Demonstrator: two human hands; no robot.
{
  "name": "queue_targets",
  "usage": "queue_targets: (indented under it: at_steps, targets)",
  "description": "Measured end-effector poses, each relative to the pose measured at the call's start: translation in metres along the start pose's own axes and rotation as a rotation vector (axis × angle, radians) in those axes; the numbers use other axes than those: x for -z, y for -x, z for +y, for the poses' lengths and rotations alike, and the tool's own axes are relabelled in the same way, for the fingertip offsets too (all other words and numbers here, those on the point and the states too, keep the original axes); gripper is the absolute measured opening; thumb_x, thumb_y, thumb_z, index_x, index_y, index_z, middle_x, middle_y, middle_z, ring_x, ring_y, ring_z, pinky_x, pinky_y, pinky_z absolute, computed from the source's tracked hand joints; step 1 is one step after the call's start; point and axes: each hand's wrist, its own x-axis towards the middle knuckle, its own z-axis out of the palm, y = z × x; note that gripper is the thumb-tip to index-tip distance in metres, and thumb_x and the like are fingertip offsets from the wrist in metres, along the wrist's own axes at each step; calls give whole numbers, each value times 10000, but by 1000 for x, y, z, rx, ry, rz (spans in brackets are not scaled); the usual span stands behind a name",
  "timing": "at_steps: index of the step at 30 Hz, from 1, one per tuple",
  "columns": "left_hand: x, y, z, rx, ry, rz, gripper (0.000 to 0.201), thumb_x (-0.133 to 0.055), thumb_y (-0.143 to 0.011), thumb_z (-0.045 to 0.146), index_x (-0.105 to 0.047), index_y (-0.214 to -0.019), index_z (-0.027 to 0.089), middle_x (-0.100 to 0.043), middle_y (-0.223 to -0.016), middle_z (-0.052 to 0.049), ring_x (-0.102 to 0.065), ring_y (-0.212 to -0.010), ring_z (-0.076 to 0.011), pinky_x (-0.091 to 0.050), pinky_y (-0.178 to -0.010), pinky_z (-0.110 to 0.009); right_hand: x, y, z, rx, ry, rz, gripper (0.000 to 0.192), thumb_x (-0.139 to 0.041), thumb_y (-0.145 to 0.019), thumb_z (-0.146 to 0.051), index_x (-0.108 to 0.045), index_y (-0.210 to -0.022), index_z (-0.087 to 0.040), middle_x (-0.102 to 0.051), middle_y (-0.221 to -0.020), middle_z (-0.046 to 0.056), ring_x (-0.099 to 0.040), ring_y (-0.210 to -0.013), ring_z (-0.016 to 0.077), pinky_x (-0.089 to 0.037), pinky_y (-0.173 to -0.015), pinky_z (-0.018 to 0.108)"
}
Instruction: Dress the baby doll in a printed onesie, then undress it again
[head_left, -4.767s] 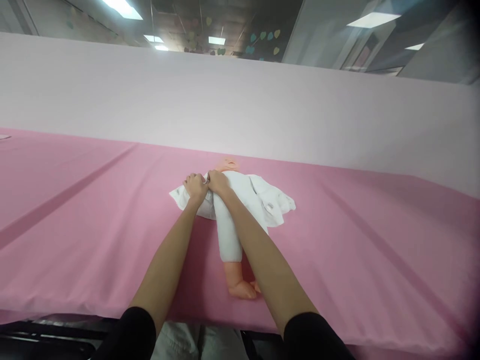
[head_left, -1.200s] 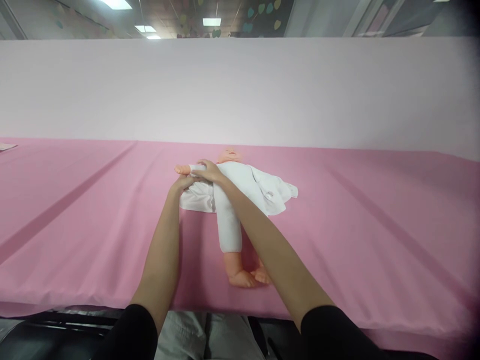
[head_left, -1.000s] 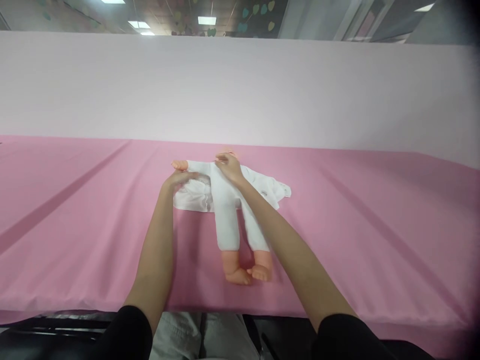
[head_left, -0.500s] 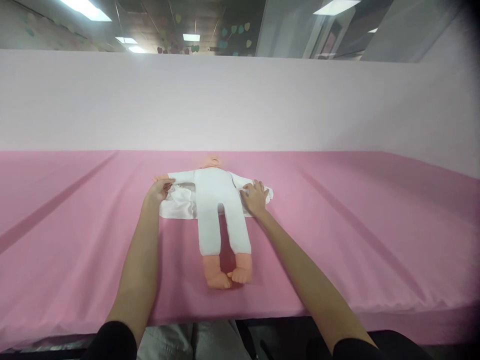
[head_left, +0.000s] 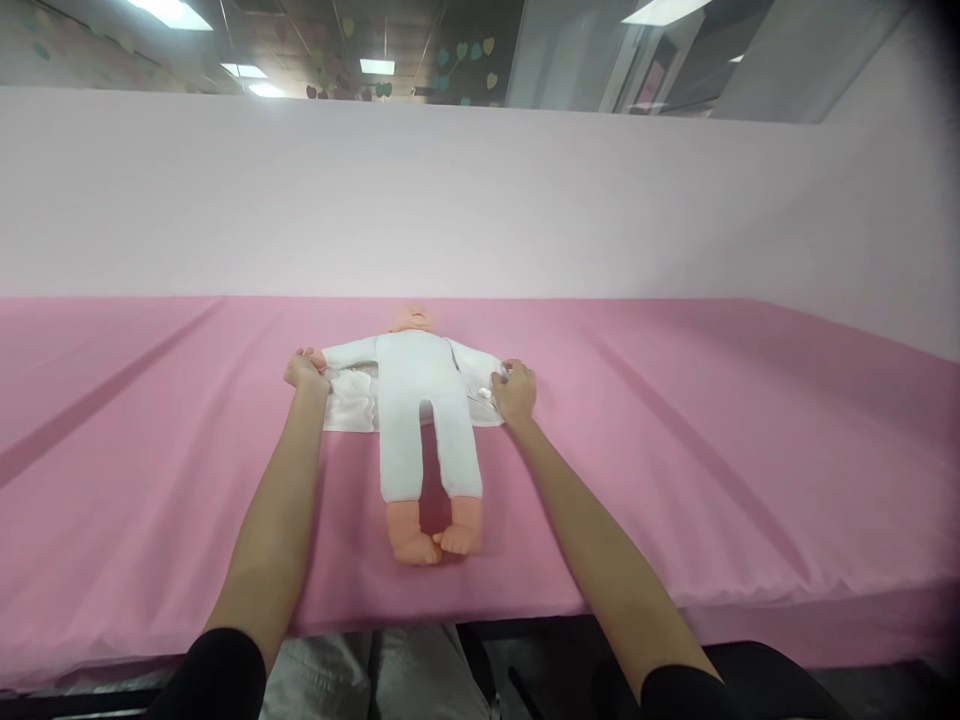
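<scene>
A doll [head_left: 416, 375] with a white cloth body and flesh-coloured feet lies on its back, feet toward me and arms spread. Under its torso and arms is a thin white garment [head_left: 350, 403], which shows on both sides. My left hand [head_left: 306, 372] is closed at the end of the doll's arm on the left, its fingers curled about the doll's small hand [head_left: 319, 358]. On the other side my right hand [head_left: 516, 392] is bent round bunched white fabric at the arm's end. The doll's hand there is hidden.
A pink sheet [head_left: 675, 450] with a few creases covers the table. Behind it stands a plain white partition [head_left: 480, 200]. The table's front edge runs just above my lap [head_left: 360, 675].
My left hand has moved outward to the doll's hand, its fingers now curled. At the right, the fabric that stuck out past my hand is drawn in, and my fingers have closed. The view has shifted slightly.
</scene>
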Motion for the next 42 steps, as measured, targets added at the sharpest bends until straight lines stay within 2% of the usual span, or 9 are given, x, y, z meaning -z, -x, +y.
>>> queue_targets:
  at_steps: [8,11,13,16,20,24,26,30,42]
  targets:
    - [-4,11,0,-142,16,61,239,-426,-781,139,-510,-988,223,-554,-1108,-60,-588,-1006,-146,-508,-752,-266,-18,-9,-28,335,47,-24,372,-490,-840,-356,-598,-1101,-114,-619,-1131,150,-496,-1072,281,-342,-959,390]
    - [-2,8,-1,-255,-33,103,262,-396,-768,87,-496,-975,212,-545,-1127,-70,-573,-1053,-148,-484,-870,-289,-34,-17,-43,295,9,-63,377,-470,-860,-356,-608,-1111,-110,-628,-1129,152,-521,-1052,271,-348,-946,373]
    - [-1,11,8,-434,-133,164,297,-382,-746,48,-494,-965,215,-539,-1158,-69,-538,-1118,-161,-438,-965,-325,-43,-20,-49,198,9,-81,371,-460,-866,-351,-622,-1102,-114,-649,-1095,146,-542,-1022,272,-341,-939,383]
    - [-7,35,30,-891,-306,249,350,-395,-706,4,-519,-957,214,-541,-1166,-53,-444,-1229,-184,-303,-1092,-370,-48,-19,-51,143,47,-87,362,-449,-877,-334,-623,-1114,-122,-664,-1070,133,-549,-1021,267,-311,-951,383]
    - [-41,94,36,-1162,-410,-158,325,-418,-757,13,-553,-995,188,-565,-1137,-37,-467,-1202,-203,-298,-1089,-372,-43,-13,-53,184,119,-106,325,-393,-912,-291,-621,-1076,-127,-668,-1027,126,-551,-991,245,-310,-926,356]
    - [-88,135,-17,-1206,-891,-896,285,-461,-784,57,-643,-965,179,-648,-1057,-39,-536,-1112,-208,-352,-1042,-340,-40,-11,-58,191,215,-120,306,-366,-926,-245,-612,-1037,-99,-665,-1007,147,-554,-981,254,-302,-931,352]
    - [-106,142,-48,-1144,-1277,-1095,339,-466,-769,51,-665,-1022,158,-663,-1098,-70,-564,-1087,-205,-392,-991,-313,-41,-11,-60,198,262,-129,301,-347,-929,-205,-611,-1006,-84,-663,-1002,166,-556,-984,267,-291,-948,359]
    - [-124,143,-86,-1153,-1763,-1080,302,-489,-801,135,-691,-1020,88,-654,-1092,-185,-591,-1056,-281,-414,-930,-374,-42,-12,-61,228,304,-165,320,-293,-936,-137,-598,-1011,-74,-658,-1000,184,-554,-1000,281,-258,-990,372]
    - [-148,133,-94,-1086,-2020,-1201,359,-531,-796,217,-675,-1123,187,-598,-1255,-158,-522,-1179,-318,-291,-1029,-483,-36,-5,-61,226,268,-184,402,-250,-949,-144,-544,-1222,-161,-620,-1126,145,-508,-1083,282,-178,-1037,484]
